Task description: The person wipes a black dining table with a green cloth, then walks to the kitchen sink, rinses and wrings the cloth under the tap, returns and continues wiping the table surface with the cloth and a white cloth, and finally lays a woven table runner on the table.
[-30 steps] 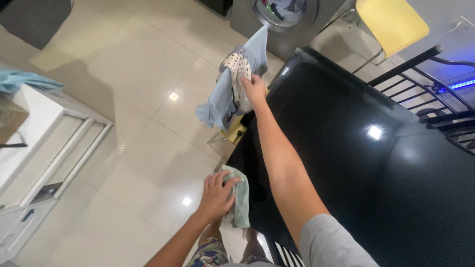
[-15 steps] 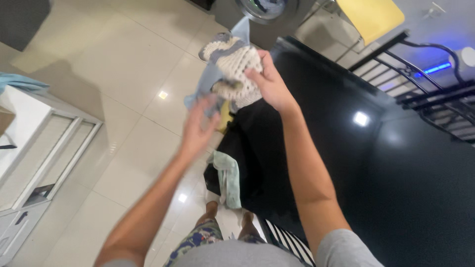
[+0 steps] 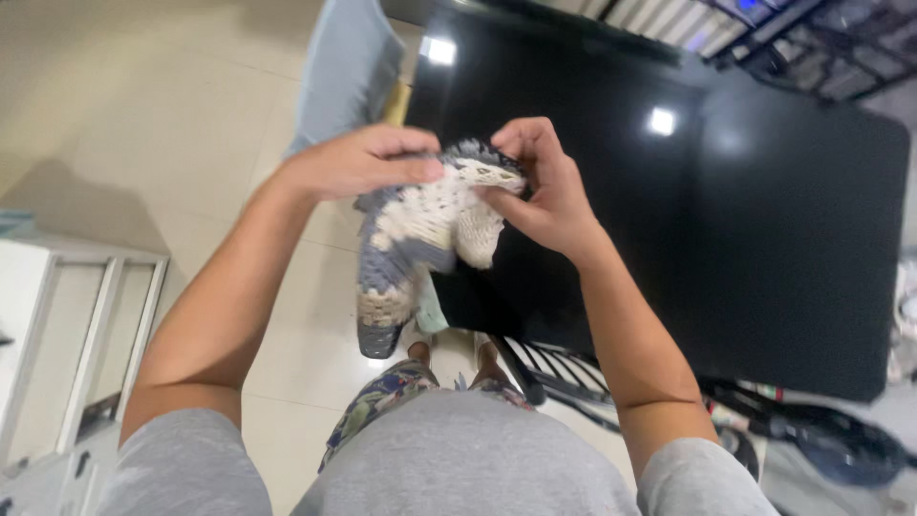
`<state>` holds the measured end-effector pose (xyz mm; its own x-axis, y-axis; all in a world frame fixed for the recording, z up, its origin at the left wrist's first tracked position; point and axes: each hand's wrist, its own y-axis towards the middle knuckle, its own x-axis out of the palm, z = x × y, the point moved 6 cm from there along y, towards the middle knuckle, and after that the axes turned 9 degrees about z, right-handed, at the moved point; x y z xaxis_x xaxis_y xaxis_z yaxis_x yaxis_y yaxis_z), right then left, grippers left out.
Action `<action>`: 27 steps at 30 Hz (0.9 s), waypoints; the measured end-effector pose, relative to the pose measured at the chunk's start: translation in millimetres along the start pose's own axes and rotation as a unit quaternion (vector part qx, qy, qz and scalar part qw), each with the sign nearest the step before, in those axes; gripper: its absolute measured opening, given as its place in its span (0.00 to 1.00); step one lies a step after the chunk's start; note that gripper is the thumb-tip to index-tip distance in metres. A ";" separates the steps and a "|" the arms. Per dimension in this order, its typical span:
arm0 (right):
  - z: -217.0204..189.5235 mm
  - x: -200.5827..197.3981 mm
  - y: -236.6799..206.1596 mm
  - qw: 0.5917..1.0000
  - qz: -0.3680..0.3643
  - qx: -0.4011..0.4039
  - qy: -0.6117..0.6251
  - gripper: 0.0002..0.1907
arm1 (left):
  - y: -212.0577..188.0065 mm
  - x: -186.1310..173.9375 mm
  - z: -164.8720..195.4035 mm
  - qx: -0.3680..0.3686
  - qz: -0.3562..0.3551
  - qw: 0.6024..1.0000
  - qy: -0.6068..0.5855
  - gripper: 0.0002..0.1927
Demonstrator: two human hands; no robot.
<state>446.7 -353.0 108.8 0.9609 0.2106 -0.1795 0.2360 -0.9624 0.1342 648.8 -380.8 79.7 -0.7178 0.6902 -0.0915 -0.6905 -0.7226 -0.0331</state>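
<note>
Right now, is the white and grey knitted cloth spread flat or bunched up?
Bunched up: the white and grey knitted cloth is gathered between left hand and right hand, one end hanging.

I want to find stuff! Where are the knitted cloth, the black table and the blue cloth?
knitted cloth [image 3: 420, 234], head view, its pale middle.
black table [image 3: 764, 248], head view, its bare top.
blue cloth [image 3: 349, 67], head view, its middle.

Two hands: a left hand [image 3: 358, 162] and a right hand [image 3: 540, 186]. One knitted cloth [image 3: 420, 234], cream and grey, between them. One black desk [image 3: 745, 229]. One pale blue cloth [image 3: 349, 72] hanging at the desk's far left corner. One white shelf unit [image 3: 67, 334] on the floor.
</note>
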 end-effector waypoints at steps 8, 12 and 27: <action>61.2 2.0 -76.6 0.930 -0.177 -0.145 -0.286 0.41 | -11.1 48.2 58.2 0.086 -0.023 0.990 0.108 0.10; 91.8 -22.7 -106.5 0.963 -0.216 0.004 -0.163 0.34 | -24.6 42.7 58.6 0.094 0.053 0.994 0.028 0.09; 93.1 -336.5 -230.8 0.975 0.039 0.174 -0.133 0.23 | 41.0 133.5 82.1 0.067 0.113 0.967 0.217 0.13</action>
<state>55.4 -217.7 47.5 0.8912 0.1279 -0.4352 0.0567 -0.9833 -0.1727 517.3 -315.0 147.8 -0.7676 0.4120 -0.4909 -0.5457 -0.8218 0.1636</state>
